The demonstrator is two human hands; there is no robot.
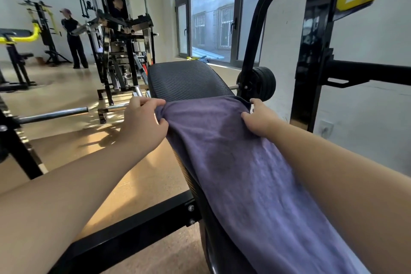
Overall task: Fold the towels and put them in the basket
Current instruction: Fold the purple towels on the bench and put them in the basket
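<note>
One purple towel (244, 162), laid lengthwise along the black padded bench (189, 80), its far edge stopping short of the bench's head end; no basket in view. Left hand (142, 120): fingers and thumb curled, pinching the towel's far left corner, cloth bunched between them. Right hand (259, 118): fingers closed on the far right corner, thumb over the top edge. Both forearms stretched out over the bench; the near end of the towel runs out of sight below the frame. Step in hand, by my reckoning: taking the far edge to bring it back over for the first fold. To do it well: keep both corners level and the edge taut between them; lift evenly so the cloth does not drag off the bench side; match corner to corner before letting go. Elsewhere: barbell (53, 114), weight plate (262, 83), a person (74, 35) standing far off by the machines.
</note>
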